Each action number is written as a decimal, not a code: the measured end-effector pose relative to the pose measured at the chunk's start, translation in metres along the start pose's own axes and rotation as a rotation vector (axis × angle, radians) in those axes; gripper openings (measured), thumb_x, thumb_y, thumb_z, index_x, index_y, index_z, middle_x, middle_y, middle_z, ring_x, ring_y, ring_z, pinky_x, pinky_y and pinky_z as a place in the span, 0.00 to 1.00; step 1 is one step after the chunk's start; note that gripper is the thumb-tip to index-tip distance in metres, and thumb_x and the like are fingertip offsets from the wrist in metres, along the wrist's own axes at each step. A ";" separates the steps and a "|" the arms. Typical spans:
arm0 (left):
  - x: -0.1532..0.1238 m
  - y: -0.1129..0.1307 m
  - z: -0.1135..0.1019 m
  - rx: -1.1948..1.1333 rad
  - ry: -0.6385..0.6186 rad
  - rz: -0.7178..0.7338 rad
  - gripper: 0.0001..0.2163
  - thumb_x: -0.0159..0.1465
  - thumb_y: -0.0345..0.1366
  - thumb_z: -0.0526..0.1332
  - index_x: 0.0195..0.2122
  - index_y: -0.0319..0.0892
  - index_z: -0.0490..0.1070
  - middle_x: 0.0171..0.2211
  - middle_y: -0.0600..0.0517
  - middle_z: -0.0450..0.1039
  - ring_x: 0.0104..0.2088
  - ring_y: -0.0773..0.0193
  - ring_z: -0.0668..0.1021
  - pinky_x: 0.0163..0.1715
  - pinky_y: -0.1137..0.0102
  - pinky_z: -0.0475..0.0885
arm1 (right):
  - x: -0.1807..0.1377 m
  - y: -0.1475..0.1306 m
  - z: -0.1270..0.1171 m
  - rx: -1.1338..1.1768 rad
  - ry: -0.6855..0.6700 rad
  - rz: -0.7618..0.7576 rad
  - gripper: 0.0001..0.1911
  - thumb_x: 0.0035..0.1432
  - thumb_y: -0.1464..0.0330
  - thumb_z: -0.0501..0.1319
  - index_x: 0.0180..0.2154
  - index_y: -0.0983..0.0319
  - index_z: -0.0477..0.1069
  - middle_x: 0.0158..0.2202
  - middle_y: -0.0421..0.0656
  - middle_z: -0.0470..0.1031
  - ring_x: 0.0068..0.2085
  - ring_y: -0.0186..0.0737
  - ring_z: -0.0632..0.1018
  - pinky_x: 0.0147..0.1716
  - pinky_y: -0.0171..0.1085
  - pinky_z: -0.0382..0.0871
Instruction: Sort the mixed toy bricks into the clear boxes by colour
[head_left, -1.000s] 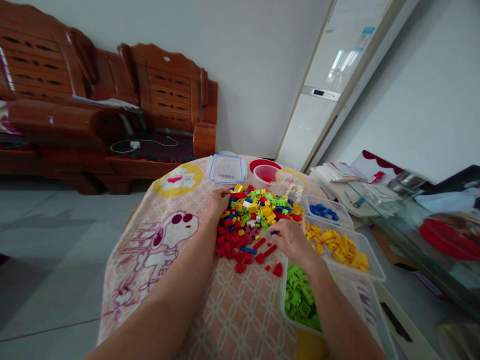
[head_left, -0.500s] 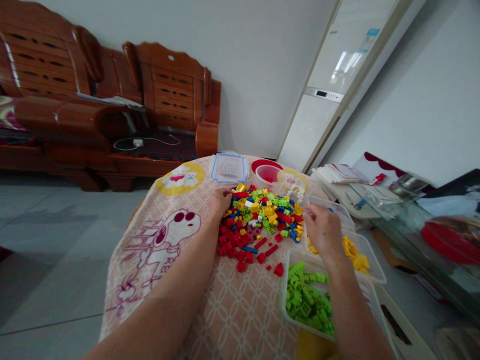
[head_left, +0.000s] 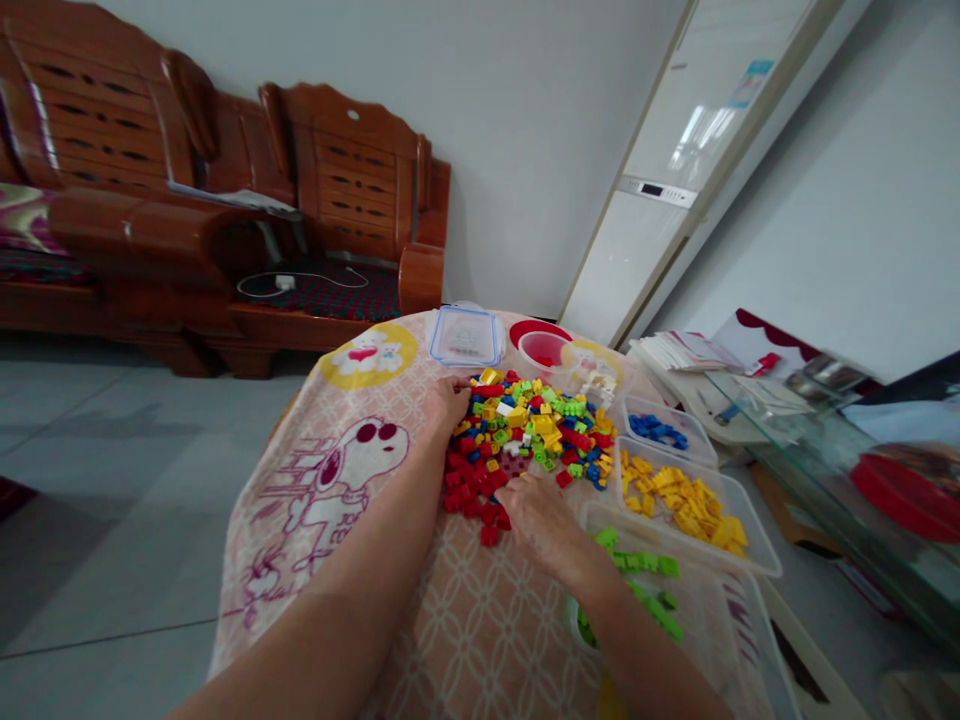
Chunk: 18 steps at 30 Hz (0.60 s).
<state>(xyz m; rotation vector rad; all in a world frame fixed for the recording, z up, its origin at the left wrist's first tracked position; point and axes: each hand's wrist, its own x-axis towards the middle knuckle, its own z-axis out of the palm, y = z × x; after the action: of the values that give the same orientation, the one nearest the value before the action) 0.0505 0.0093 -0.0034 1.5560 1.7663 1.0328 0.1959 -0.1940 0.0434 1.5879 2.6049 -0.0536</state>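
Observation:
A mixed heap of toy building bricks (head_left: pixel 517 425) in red, yellow, green, blue and white is spread on the cloth-covered round table. My left hand (head_left: pixel 448 405) rests at the heap's left edge, fingers curled beside a long red brick (head_left: pixel 487 391); what they hold, if anything, is hidden. At the front of the heap, my right hand (head_left: pixel 536 515) reaches down with fingers pressed together among the red bricks (head_left: pixel 466 485). A bit of blue shows by its fingertips, and the fingers cover what lies under them.
On the right stand clear tubs of blue bricks (head_left: pixel 657 430), yellow bricks (head_left: pixel 679 497) and green bricks (head_left: pixel 645 563), the last partly under my right forearm. Behind the heap are a blue-rimmed lidded box (head_left: pixel 465 335), a pink bowl (head_left: pixel 544 345) and white bricks (head_left: pixel 598 385).
My right hand has moved left and toward me, from above the tubs to the heap's front, uncovering the blue and yellow bricks. My left hand stays at the heap's left edge.

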 end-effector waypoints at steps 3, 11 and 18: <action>0.000 0.000 0.000 0.008 -0.001 -0.001 0.12 0.60 0.32 0.60 0.42 0.44 0.80 0.39 0.50 0.82 0.39 0.62 0.80 0.37 0.73 0.71 | 0.000 -0.002 0.003 0.030 0.032 0.004 0.11 0.64 0.76 0.52 0.38 0.63 0.73 0.37 0.46 0.76 0.41 0.41 0.73 0.44 0.38 0.61; -0.004 0.003 -0.004 0.007 -0.002 0.013 0.12 0.60 0.32 0.60 0.42 0.44 0.80 0.38 0.50 0.82 0.38 0.62 0.80 0.37 0.73 0.71 | -0.002 -0.004 -0.006 0.145 0.053 0.058 0.12 0.57 0.77 0.55 0.40 0.62 0.74 0.37 0.47 0.75 0.41 0.42 0.72 0.42 0.39 0.62; -0.001 0.001 -0.001 0.008 0.004 -0.009 0.12 0.59 0.32 0.61 0.42 0.44 0.80 0.37 0.51 0.82 0.36 0.63 0.80 0.35 0.73 0.70 | -0.006 -0.002 -0.003 0.239 0.224 0.114 0.18 0.54 0.78 0.55 0.43 0.60 0.74 0.37 0.45 0.74 0.41 0.42 0.72 0.41 0.37 0.62</action>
<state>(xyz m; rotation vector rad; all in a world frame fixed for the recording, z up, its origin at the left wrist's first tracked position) 0.0502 0.0085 -0.0015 1.5500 1.7806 1.0261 0.1964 -0.1999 0.0469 1.9227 2.7549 -0.1974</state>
